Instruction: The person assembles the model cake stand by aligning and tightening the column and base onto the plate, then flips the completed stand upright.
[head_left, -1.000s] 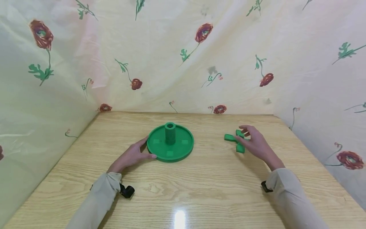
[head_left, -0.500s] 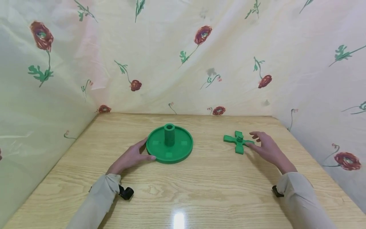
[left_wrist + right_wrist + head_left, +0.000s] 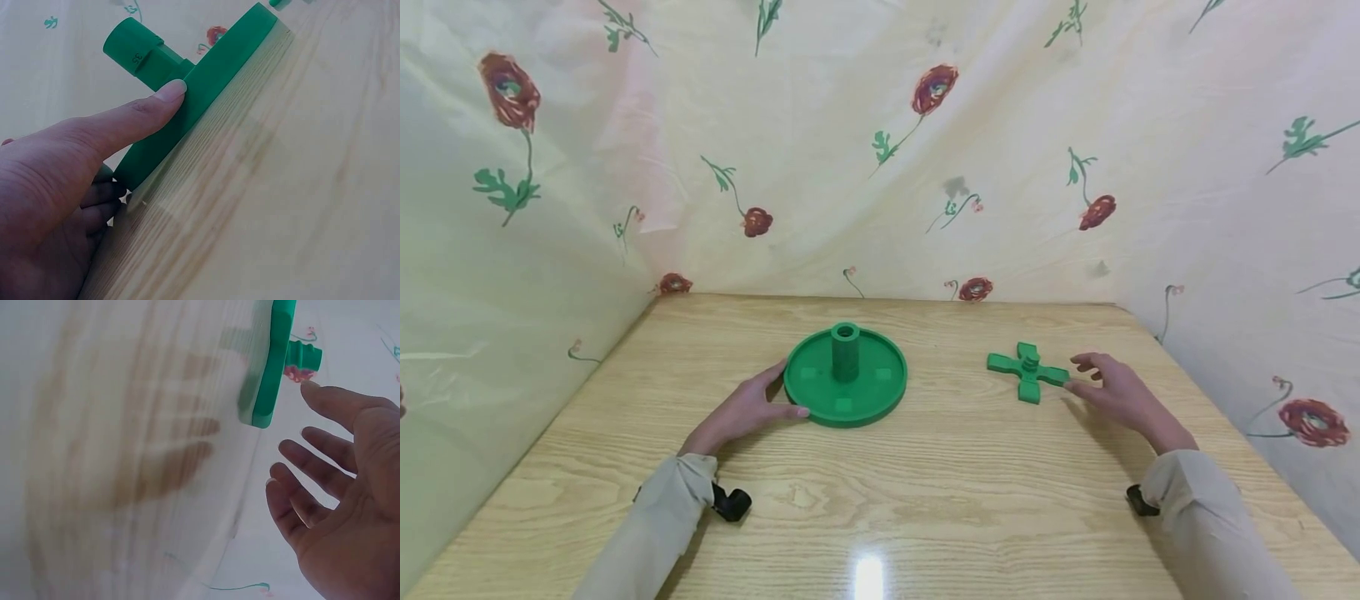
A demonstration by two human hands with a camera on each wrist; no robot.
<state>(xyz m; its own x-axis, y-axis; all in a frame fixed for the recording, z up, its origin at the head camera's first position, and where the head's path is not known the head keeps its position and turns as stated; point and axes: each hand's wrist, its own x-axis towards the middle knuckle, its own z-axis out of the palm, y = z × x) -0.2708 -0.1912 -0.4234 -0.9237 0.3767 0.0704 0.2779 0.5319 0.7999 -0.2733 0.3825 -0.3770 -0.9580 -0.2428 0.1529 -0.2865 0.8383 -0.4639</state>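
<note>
A round green disc (image 3: 872,392) with a raised rim lies on the table, a hollow post (image 3: 846,358) upright at its middle. My left hand (image 3: 748,406) holds the disc's left side; in the left wrist view the thumb presses its rim and the other fingers curl at the edge. To the right lies a green cross-shaped piece (image 3: 1028,372), four-armed, with a short threaded stud (image 3: 304,356) standing at its centre. My right hand (image 3: 1116,393) is just right of the cross, fingers loosely bent and holding nothing; its thumb tip is close to the nearest arm.
The wooden table (image 3: 880,483) reaches a flowered cloth backdrop (image 3: 820,167) at the back and both sides. Bare wood separates the disc from the cross. A black wrist strap mount (image 3: 730,504) sits at the left sleeve, another mount (image 3: 1141,500) at the right.
My right hand has drawn back to the right from over the cross-shaped piece, so its stud and right arm now show. My left hand and the disc have stayed in place.
</note>
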